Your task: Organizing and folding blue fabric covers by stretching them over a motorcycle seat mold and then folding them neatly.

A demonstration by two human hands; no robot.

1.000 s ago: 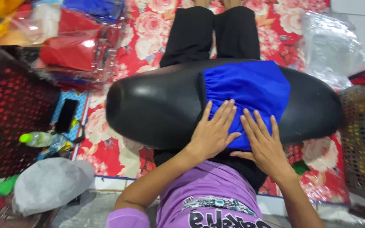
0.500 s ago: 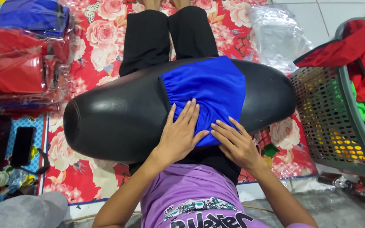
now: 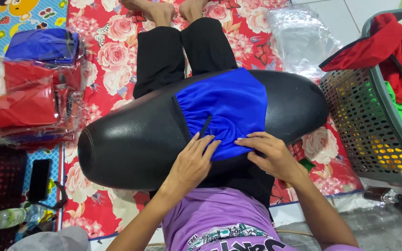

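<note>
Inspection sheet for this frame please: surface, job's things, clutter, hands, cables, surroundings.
Surface: long black padded seat-shaped cushion across the person's lap, over a red floral mat.
Job's things: blue gathered fabric garment lying on the cushion.
Clutter: bagged red and blue garments, dark phone, green-capped clear bottle, clear plastic bags.
Hands: left hand flat on the garment's near edge; right hand pressing the edge beside it.
Cables: nothing seen.
Surroundings: grey perforated basket of red and green clothes, tiled floor.

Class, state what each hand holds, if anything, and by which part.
Both the left hand and right hand press on the blue garment at its near edge; a true grip cannot be told.
</note>
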